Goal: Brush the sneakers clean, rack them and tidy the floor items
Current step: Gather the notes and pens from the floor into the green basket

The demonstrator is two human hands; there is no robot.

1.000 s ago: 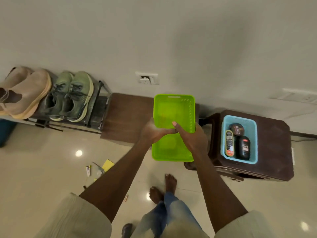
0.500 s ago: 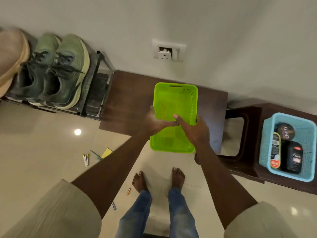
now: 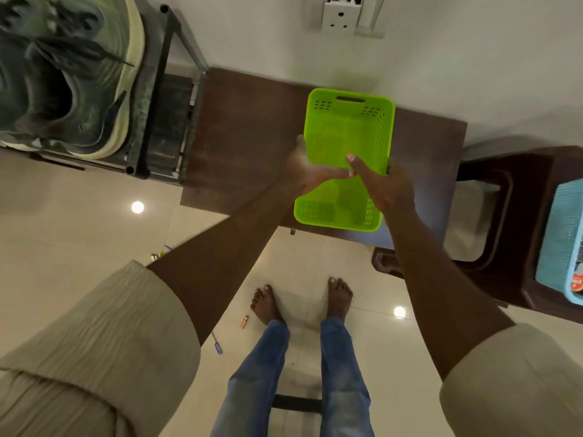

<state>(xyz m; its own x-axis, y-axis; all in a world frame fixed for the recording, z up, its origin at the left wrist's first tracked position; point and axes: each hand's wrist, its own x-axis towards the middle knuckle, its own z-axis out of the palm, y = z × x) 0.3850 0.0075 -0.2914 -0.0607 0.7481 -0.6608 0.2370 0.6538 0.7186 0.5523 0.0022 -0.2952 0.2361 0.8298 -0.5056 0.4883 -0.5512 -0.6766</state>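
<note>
The view has dropped closer to the low brown table (image 3: 246, 137), and the green basket (image 3: 347, 127) has come down with it, over the table's near edge by its right corner; I cannot tell if it rests there yet; the left hand (image 3: 310, 170) and right hand (image 3: 386, 186) both grip its sides; the green sneakers (image 3: 63, 74) sit on the rack (image 3: 157, 89); the screwdriver (image 3: 217, 343) lies on the floor (image 3: 79, 247), so the basket looks meant for such bits.
</note>
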